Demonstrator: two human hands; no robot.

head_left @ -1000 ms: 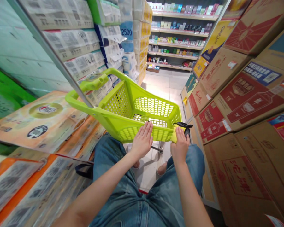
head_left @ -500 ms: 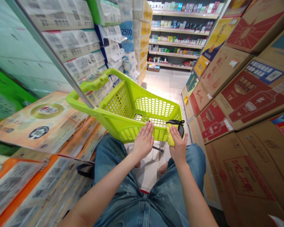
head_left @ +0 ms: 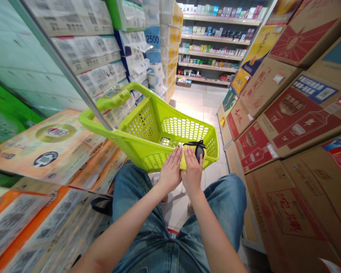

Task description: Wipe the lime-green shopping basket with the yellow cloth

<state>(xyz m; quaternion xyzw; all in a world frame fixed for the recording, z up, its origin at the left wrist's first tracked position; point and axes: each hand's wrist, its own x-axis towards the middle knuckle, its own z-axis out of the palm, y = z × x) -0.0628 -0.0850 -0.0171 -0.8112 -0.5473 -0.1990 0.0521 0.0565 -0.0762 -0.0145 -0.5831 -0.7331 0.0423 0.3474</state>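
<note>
Before me stands a lime-green shopping cart (head_left: 130, 146) with a perforated basket, its handle to the left. Nothing lies in the part of the basket that shows. My left hand (head_left: 172, 170) lies flat on the near side wall, fingers stretched out and together, holding nothing. Beside it, my right hand (head_left: 192, 168) presses a yellow cloth (head_left: 199, 151) with black edging and a grey patch against the same wall, below the rim. The two hands touch or nearly touch. The palm side of both is hidden.
Stacked cardboard boxes (head_left: 298, 212) line the right side. Wrapped packs (head_left: 85, 53) rise at the left behind a metal pole (head_left: 65, 68), with an orange carton (head_left: 51, 144) nearer me. Shelves (head_left: 213, 36) of small goods stand beyond the tiled aisle (head_left: 204, 100).
My right hand has slid left along the basket wall with the yellow cloth, up against my left hand. The left hand and the cart have hardly moved.
</note>
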